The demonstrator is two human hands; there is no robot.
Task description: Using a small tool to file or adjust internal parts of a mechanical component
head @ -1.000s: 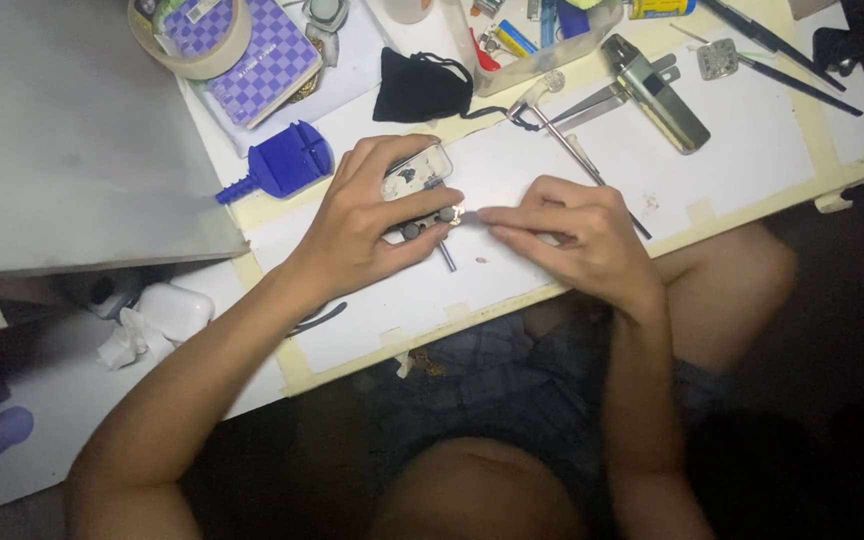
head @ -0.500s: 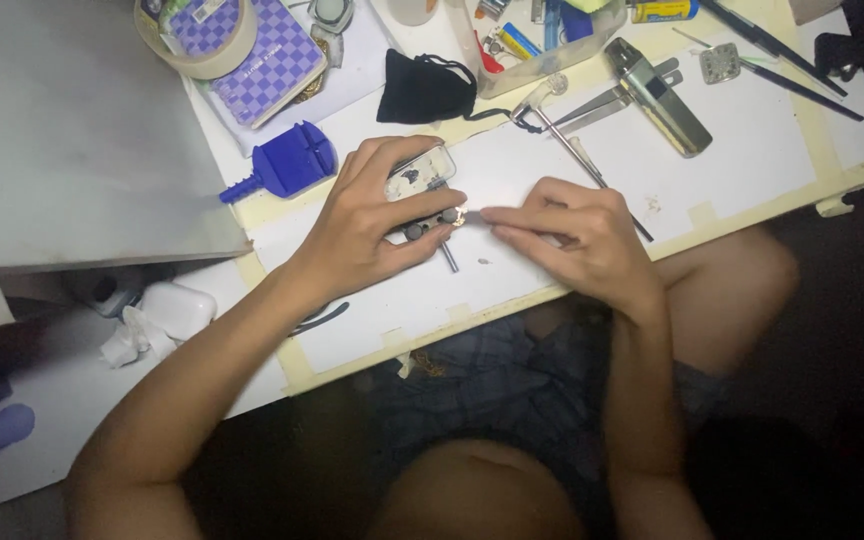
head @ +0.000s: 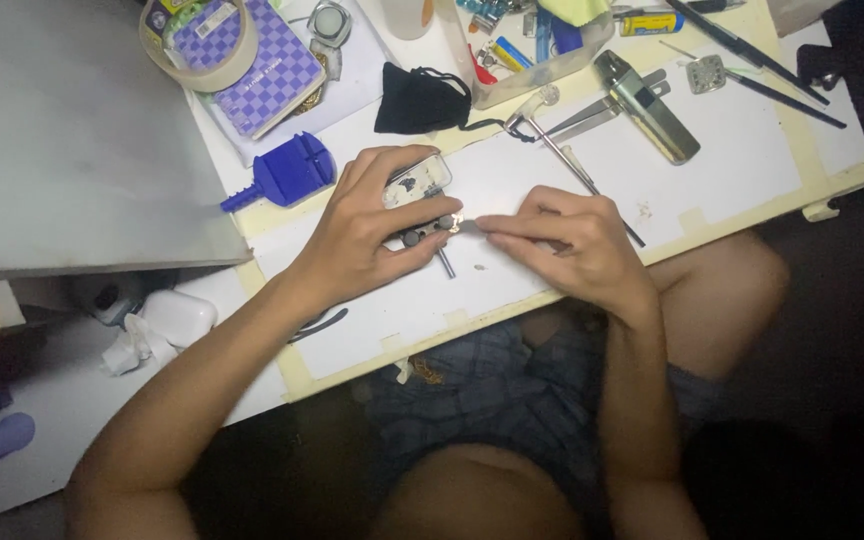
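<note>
My left hand (head: 362,235) grips a small silver and white block-shaped holder (head: 415,190) with dark knobs on its near side, pressing it onto the white paper-covered table (head: 512,280). My right hand (head: 572,245) has its fingertips pinched on a small thin tool, tip touching the holder's right end. A short metal pin (head: 446,264) lies on the paper just below the holder.
Blue plastic tool (head: 287,172) left of the hands. Black drawstring pouch (head: 422,98), tape roll (head: 202,45) on a purple checked box (head: 252,65), clear tray of small parts (head: 532,45), silver metal tool (head: 645,105), long thin probes (head: 752,55) behind. My knees sit under the table edge.
Both hands stay on the holder; only slight finger shifts show.
</note>
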